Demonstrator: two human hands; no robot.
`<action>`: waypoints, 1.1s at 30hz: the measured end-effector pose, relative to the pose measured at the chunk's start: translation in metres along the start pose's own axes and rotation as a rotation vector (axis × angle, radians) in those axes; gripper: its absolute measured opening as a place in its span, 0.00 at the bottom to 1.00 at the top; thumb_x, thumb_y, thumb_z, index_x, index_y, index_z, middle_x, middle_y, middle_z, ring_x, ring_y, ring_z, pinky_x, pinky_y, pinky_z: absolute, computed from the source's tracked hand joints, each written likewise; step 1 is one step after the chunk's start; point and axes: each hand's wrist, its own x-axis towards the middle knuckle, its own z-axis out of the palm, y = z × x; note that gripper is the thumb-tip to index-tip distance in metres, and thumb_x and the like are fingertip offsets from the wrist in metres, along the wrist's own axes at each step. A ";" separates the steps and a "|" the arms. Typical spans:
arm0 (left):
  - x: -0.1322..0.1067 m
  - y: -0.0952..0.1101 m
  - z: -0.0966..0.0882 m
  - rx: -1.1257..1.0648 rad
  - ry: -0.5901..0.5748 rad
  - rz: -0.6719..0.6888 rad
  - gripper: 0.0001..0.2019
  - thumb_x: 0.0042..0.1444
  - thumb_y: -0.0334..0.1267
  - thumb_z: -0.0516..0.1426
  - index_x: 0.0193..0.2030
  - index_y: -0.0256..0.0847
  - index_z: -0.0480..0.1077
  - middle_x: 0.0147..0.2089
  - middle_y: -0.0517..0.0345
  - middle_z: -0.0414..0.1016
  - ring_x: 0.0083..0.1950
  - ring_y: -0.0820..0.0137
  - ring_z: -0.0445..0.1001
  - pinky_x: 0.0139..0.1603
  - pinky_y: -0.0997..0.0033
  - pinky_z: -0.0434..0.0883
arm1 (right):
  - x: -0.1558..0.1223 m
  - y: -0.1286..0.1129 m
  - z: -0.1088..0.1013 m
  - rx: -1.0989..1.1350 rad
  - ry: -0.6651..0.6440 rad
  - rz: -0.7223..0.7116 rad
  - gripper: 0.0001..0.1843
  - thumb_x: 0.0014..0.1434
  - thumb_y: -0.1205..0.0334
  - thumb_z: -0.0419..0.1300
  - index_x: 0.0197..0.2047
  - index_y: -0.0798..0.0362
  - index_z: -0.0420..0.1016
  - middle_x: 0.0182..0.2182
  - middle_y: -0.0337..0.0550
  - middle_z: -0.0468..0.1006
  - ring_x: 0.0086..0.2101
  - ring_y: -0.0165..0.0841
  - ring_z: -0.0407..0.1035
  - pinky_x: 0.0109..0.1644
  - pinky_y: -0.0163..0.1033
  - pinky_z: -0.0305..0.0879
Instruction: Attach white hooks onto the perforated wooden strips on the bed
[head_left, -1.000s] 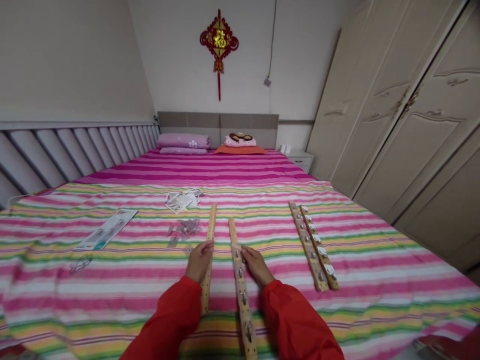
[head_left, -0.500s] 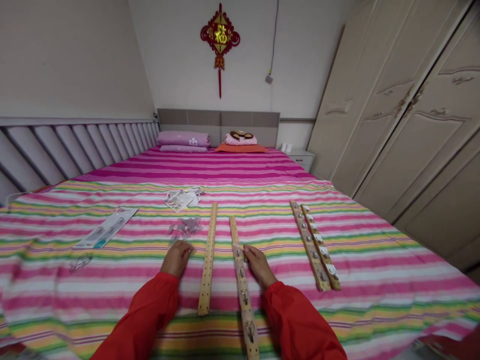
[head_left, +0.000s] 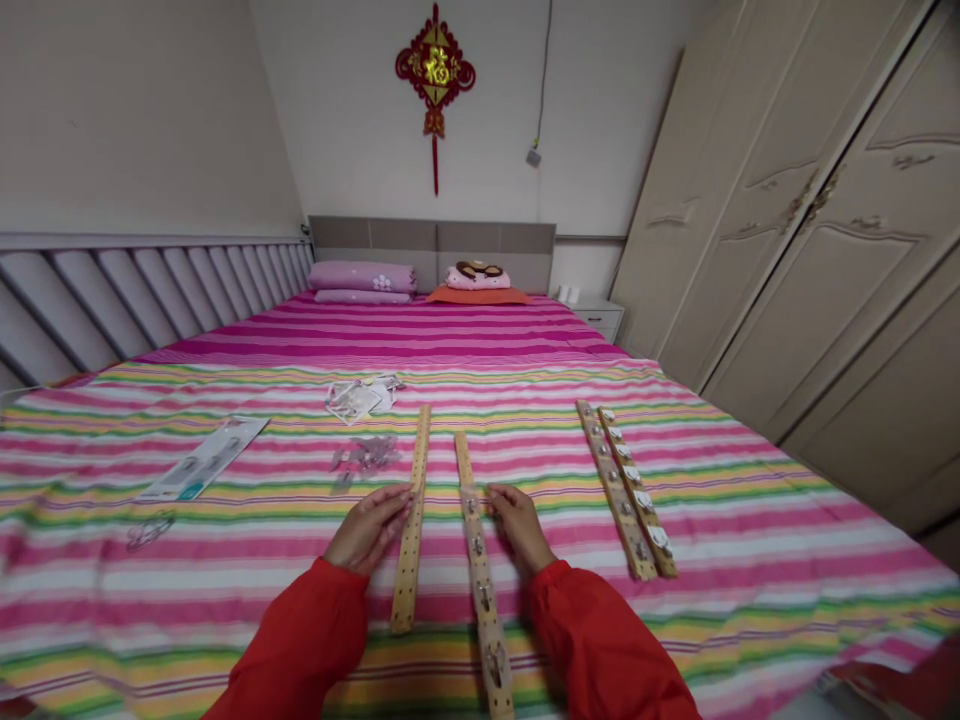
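Take the gap between the hands as the dial's centre, with twelve toward the headboard (head_left: 495, 240). At nine o'clock the left hand (head_left: 367, 530) reaches to the bare wooden strip (head_left: 410, 550), its fingers long and only slightly parted, tips over the strip's left edge. A small shiny bit seems to sit at those fingertips, but it is too small to tell whether they grip it. At three o'clock the right hand (head_left: 521, 525) rests with loosely curled fingers, thumb and forefinger near together beside the fitted strip (head_left: 482, 578); whether they pinch its edge or a scrap of film, I cannot tell.

The bare strip shows rows of holes; the fitted one, its near end at five o'clock, carries metal clips. At ten lies a heap of greyish clear pieces (head_left: 367, 455), loose papers (head_left: 364, 398) beyond it toward eleven. Farther out at three, a strip with metal fittings (head_left: 615, 490) lies beside a strip with white discs (head_left: 636, 490).

Both strips between the hands lie on soft striped cloth (head_left: 555, 410), so a sideways push could skew them. A piece that small could slip from a light pinch and be lost among the stripes. A low sleeve could catch the fitted strip's clips.
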 end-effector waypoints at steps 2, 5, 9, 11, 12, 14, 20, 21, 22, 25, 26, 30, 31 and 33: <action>-0.005 -0.003 0.011 -0.047 -0.030 -0.032 0.09 0.50 0.19 0.57 0.29 0.36 0.73 0.27 0.59 0.76 0.27 0.80 0.74 0.30 0.86 0.72 | -0.006 -0.014 0.006 0.039 -0.041 -0.014 0.14 0.43 0.51 0.65 0.26 0.55 0.75 0.19 0.37 0.72 0.23 0.30 0.65 0.30 0.36 0.62; -0.011 -0.009 0.028 -0.104 -0.026 -0.031 0.08 0.47 0.18 0.59 0.28 0.35 0.72 0.27 0.59 0.75 0.27 0.80 0.74 0.30 0.86 0.72 | -0.019 -0.033 0.019 0.068 -0.144 -0.006 0.14 0.44 0.52 0.66 0.30 0.55 0.75 0.22 0.37 0.73 0.24 0.29 0.65 0.30 0.35 0.61; -0.014 -0.022 0.044 -0.130 0.003 0.044 0.06 0.44 0.21 0.62 0.28 0.34 0.72 0.27 0.58 0.76 0.28 0.79 0.74 0.33 0.84 0.72 | -0.037 -0.046 0.035 0.075 -0.233 -0.040 0.20 0.37 0.57 0.72 0.34 0.53 0.73 0.26 0.34 0.71 0.20 0.23 0.56 0.23 0.30 0.53; -0.014 -0.029 0.047 -0.078 -0.009 0.116 0.07 0.41 0.26 0.65 0.29 0.34 0.72 0.27 0.58 0.76 0.30 0.76 0.75 0.33 0.81 0.72 | -0.041 -0.050 0.039 0.077 -0.200 -0.057 0.20 0.37 0.58 0.72 0.33 0.53 0.72 0.26 0.33 0.70 0.19 0.21 0.53 0.21 0.30 0.49; -0.014 -0.032 0.048 -0.021 -0.018 0.168 0.09 0.39 0.29 0.66 0.29 0.34 0.72 0.27 0.58 0.77 0.30 0.75 0.75 0.34 0.79 0.73 | -0.043 -0.051 0.040 0.080 -0.173 -0.058 0.19 0.38 0.57 0.71 0.33 0.53 0.71 0.25 0.33 0.70 0.19 0.22 0.52 0.21 0.30 0.49; -0.013 -0.037 0.048 0.136 -0.036 0.302 0.11 0.38 0.34 0.66 0.30 0.35 0.73 0.28 0.57 0.77 0.32 0.71 0.76 0.36 0.74 0.73 | -0.043 -0.054 0.039 0.085 -0.117 -0.060 0.16 0.42 0.56 0.69 0.31 0.53 0.70 0.23 0.32 0.69 0.19 0.23 0.54 0.21 0.30 0.50; -0.016 -0.039 0.046 0.515 -0.109 0.680 0.05 0.45 0.36 0.59 0.30 0.39 0.74 0.33 0.57 0.75 0.37 0.70 0.75 0.39 0.73 0.73 | -0.038 -0.052 0.029 0.126 -0.042 -0.039 0.12 0.44 0.56 0.67 0.30 0.54 0.73 0.22 0.35 0.72 0.24 0.28 0.63 0.27 0.32 0.59; -0.016 -0.039 0.046 0.548 -0.127 0.708 0.05 0.46 0.35 0.59 0.30 0.39 0.74 0.34 0.57 0.75 0.37 0.70 0.75 0.39 0.73 0.72 | -0.037 -0.050 0.028 0.132 -0.039 -0.025 0.12 0.44 0.57 0.67 0.30 0.54 0.73 0.21 0.35 0.71 0.23 0.27 0.63 0.26 0.32 0.58; -0.016 -0.039 0.047 0.570 -0.142 0.726 0.05 0.46 0.35 0.58 0.30 0.39 0.74 0.34 0.57 0.75 0.38 0.70 0.75 0.39 0.73 0.72 | -0.036 -0.049 0.027 0.138 -0.042 -0.013 0.11 0.44 0.57 0.66 0.29 0.54 0.73 0.20 0.34 0.71 0.21 0.26 0.61 0.25 0.32 0.57; -0.014 -0.040 0.048 0.576 -0.158 0.715 0.06 0.47 0.36 0.58 0.31 0.39 0.74 0.35 0.56 0.75 0.38 0.69 0.75 0.39 0.72 0.73 | -0.036 -0.047 0.024 0.164 -0.070 0.034 0.11 0.45 0.56 0.65 0.26 0.53 0.72 0.15 0.30 0.66 0.15 0.23 0.55 0.19 0.31 0.50; -0.013 -0.041 0.048 0.565 -0.151 0.697 0.06 0.46 0.37 0.58 0.32 0.39 0.74 0.35 0.56 0.75 0.38 0.69 0.75 0.39 0.72 0.73 | -0.036 -0.046 0.024 0.178 -0.079 0.053 0.11 0.45 0.55 0.65 0.26 0.53 0.71 0.13 0.29 0.64 0.14 0.23 0.52 0.18 0.31 0.48; -0.010 -0.040 0.048 0.523 -0.088 0.592 0.10 0.44 0.41 0.60 0.32 0.38 0.74 0.32 0.55 0.77 0.35 0.68 0.75 0.38 0.70 0.73 | -0.035 -0.044 0.021 0.202 -0.076 0.095 0.13 0.46 0.53 0.65 0.27 0.54 0.71 0.10 0.27 0.61 0.11 0.22 0.49 0.15 0.30 0.44; -0.009 -0.039 0.047 0.519 -0.080 0.565 0.11 0.43 0.41 0.61 0.32 0.38 0.74 0.32 0.55 0.77 0.35 0.68 0.75 0.38 0.69 0.73 | -0.034 -0.043 0.021 0.197 -0.074 0.096 0.13 0.45 0.52 0.65 0.27 0.54 0.72 0.10 0.27 0.61 0.11 0.22 0.49 0.15 0.30 0.44; -0.009 -0.037 0.046 0.512 -0.069 0.527 0.12 0.42 0.42 0.61 0.32 0.38 0.74 0.32 0.55 0.78 0.36 0.67 0.76 0.39 0.69 0.73 | -0.031 -0.042 0.018 0.170 -0.076 0.081 0.14 0.45 0.52 0.65 0.27 0.54 0.73 0.10 0.28 0.62 0.11 0.22 0.50 0.16 0.30 0.45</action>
